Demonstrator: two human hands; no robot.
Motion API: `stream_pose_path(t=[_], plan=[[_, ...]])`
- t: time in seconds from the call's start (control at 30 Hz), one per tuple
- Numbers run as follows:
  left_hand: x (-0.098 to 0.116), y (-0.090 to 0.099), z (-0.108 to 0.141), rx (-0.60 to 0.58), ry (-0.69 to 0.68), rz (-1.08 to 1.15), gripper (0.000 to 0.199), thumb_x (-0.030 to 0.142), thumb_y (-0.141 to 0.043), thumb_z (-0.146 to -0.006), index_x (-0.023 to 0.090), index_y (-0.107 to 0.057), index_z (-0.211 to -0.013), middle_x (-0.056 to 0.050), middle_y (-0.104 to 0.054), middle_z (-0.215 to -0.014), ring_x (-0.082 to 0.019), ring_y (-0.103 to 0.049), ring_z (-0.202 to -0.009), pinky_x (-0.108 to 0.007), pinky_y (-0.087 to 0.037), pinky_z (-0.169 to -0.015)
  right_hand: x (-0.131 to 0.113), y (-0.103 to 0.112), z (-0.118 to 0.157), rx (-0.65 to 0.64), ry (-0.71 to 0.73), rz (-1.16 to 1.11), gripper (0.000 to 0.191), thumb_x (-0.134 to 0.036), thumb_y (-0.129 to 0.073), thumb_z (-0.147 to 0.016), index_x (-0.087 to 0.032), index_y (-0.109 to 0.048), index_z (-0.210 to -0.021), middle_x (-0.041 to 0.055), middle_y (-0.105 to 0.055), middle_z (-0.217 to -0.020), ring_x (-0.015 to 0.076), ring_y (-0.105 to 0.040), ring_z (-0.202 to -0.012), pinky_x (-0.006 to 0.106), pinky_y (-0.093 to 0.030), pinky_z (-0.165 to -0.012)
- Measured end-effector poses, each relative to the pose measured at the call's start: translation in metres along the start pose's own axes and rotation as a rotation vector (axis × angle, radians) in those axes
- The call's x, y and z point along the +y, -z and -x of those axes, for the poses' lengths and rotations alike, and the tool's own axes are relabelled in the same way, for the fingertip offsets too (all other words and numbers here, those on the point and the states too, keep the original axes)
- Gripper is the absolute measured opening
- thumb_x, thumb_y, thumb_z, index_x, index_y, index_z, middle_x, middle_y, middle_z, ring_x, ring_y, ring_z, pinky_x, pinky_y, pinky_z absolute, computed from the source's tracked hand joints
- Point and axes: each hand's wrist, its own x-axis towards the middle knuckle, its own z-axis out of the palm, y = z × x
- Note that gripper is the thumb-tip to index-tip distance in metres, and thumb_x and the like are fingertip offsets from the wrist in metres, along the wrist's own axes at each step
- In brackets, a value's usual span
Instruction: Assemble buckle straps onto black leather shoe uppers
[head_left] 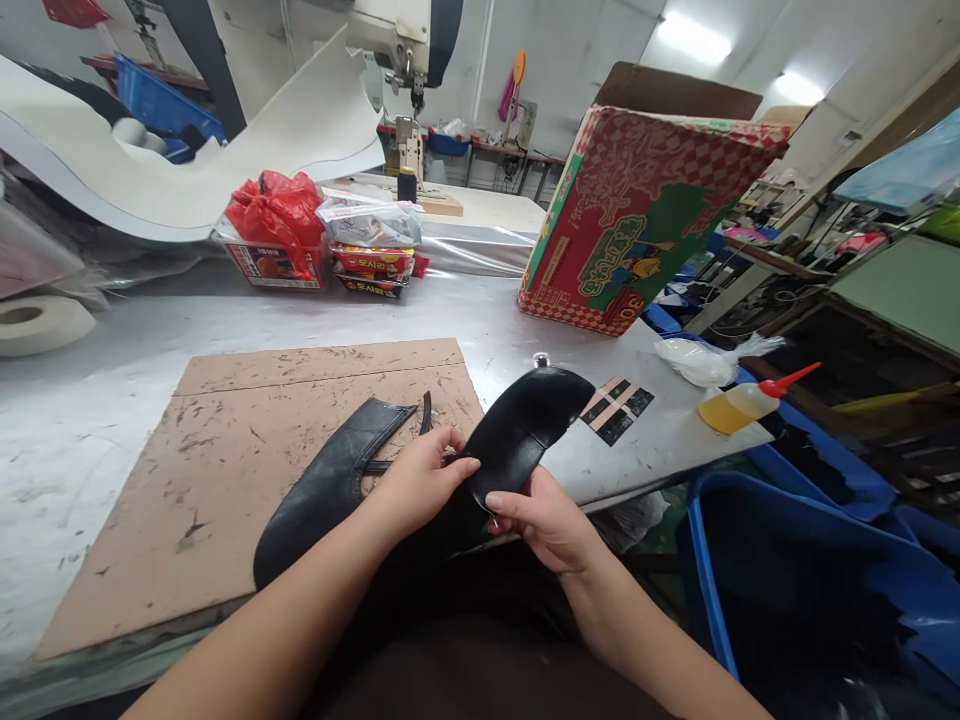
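A curved, glossy black leather piece (529, 420) with a seam across it is raised above the front edge of the table. My left hand (420, 475) pinches its left edge between thumb and fingers. At its lower end my right hand (551, 520) is closed, thumb on top. A thin shiny bit shows by the right fingertips, too small to name. Left of my hands, a second black leather piece (322, 500) with stitched edges lies on a scuffed cardboard sheet (180, 500). Near my left fingers is a narrow black strip (426, 412).
A red-patterned carton (600, 220) stands at the back right. Right of my hands are a red-tipped glue bottle (739, 405), a plastic bag (697, 360) and a blue bin (709, 590). Food boxes (371, 265) and a sewing machine (411, 60) are behind; a tape roll (45, 325) lies left.
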Motion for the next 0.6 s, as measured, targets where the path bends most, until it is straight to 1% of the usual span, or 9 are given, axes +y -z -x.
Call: stream_pose_path(t=[0.1,0.27,0.43,0.53,0.6], plan=[[0.0043,0.0003,0.0001,0.047,0.027,0.003,0.013,0.032,-0.055,-0.07,0.02,-0.049,-0.067,0.005,-0.048,-0.056,-0.014,-0.045,-0.052,-0.025,-0.033,-0.05,-0.0011,0.0022,-0.0009,-0.014,0.043,0.03,0.048,-0.023,-0.081,-0.054,-0.015,-0.062,-0.097,0.0019,-0.067,-0.079,0.0144,-0.06,-0.064,0.021,-0.047,-0.049],[0.0022,0.0,0.0006,0.082,0.059,0.101,0.015,0.032,-0.058,-0.069,0.02,-0.049,-0.068,0.006,-0.046,-0.056,-0.011,-0.041,-0.049,-0.023,-0.032,-0.048,0.0026,-0.0002,-0.003,0.057,0.113,0.076,0.041,-0.021,-0.081,-0.053,-0.016,-0.062,-0.09,0.0,-0.068,-0.073,0.0154,-0.061,-0.062,0.023,-0.048,-0.05],[-0.0012,-0.0004,0.0009,0.018,0.145,0.325,0.025,0.039,-0.062,-0.067,0.02,-0.048,-0.072,0.006,-0.05,-0.058,-0.01,-0.043,-0.051,-0.021,-0.033,-0.049,0.0046,-0.0003,-0.0056,0.047,0.176,0.132,0.039,-0.02,-0.078,-0.057,-0.018,-0.061,-0.092,-0.0012,-0.068,-0.075,0.0164,-0.063,-0.065,0.026,-0.051,-0.057],[0.0011,0.0006,0.0012,0.008,0.147,0.363,0.027,0.04,-0.064,-0.066,0.02,-0.048,-0.073,0.005,-0.053,-0.059,-0.011,-0.045,-0.051,-0.021,-0.034,-0.049,0.0031,-0.0005,-0.0051,0.024,0.179,0.166,0.036,-0.02,-0.077,-0.06,-0.019,-0.061,-0.092,-0.0013,-0.068,-0.075,0.0165,-0.063,-0.068,0.027,-0.051,-0.062],[0.0037,0.0025,0.0013,0.009,0.13,0.352,0.028,0.041,-0.065,-0.065,0.019,-0.049,-0.072,0.004,-0.054,-0.059,-0.011,-0.047,-0.052,-0.022,-0.035,-0.049,0.0022,-0.0011,-0.0035,0.005,0.163,0.174,0.033,-0.019,-0.076,-0.059,-0.019,-0.062,-0.089,-0.0019,-0.067,-0.071,0.0159,-0.062,-0.064,0.027,-0.05,-0.059]])
